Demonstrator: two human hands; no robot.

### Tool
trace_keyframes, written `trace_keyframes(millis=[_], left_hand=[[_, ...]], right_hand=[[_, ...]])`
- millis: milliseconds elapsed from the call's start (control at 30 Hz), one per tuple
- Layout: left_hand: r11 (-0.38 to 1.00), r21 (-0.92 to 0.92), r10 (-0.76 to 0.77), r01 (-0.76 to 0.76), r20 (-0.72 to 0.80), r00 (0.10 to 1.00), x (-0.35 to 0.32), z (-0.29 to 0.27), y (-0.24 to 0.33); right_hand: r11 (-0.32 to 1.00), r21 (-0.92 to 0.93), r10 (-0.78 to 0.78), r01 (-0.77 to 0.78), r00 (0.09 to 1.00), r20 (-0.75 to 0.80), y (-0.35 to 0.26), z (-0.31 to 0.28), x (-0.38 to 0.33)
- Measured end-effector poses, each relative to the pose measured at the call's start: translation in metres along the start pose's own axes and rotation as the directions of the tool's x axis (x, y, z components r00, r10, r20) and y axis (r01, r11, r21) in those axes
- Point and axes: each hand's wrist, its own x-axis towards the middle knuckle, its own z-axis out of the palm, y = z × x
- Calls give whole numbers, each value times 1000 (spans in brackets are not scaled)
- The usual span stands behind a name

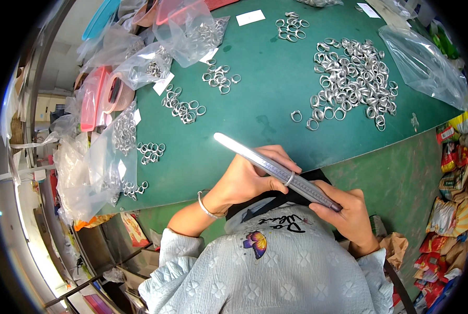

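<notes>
Mandrel [275, 168] tapered, metal, held over the near edge of the green table [265, 78] | right hand [349, 214] clenched on its thick end | left hand [252, 178] fingers pinching the silver ring [289, 179] on the shaft (about mid-length) | loose ring pile [351, 78] well apart, far right

place: small jewellery workshop | worktop [265, 99]: green mat | stock: big heap of silver rings [351, 76], smaller sorted ring clusters [183, 107] | packing: clear plastic bags of rings [120, 136] along left edge | tool: tapered ring-sizing stick [275, 168]
</notes>
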Motion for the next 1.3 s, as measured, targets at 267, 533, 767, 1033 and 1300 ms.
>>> trace_keyframes(millis=[267, 533, 767, 1033, 1300], left_hand=[[999, 2, -35, 35, -1, 999, 1, -1, -1], [998, -54, -25, 25, -3, 1000, 1, -3, -9], [976, -213, -53, 42, -45, 998, 3, 0, -7], [943, -210, 97, -256, -566, 819, -1, -69, -26], [501, 802, 524, 326, -581, 623, -14, -132, -47]], right_hand=[[1000, 6, 16, -16, 1000, -1, 0, 0, 1], [1000, -12, 15, -15, 1000, -15, 3, 2, 3], [1000, -25, -4, 2, 997, -73, 11, 8, 5], [980, -188, 31, -66, 982, -186, 26, 7, -1], [977, -31, 203, -213, 959, -198, 37, 5, -6]])
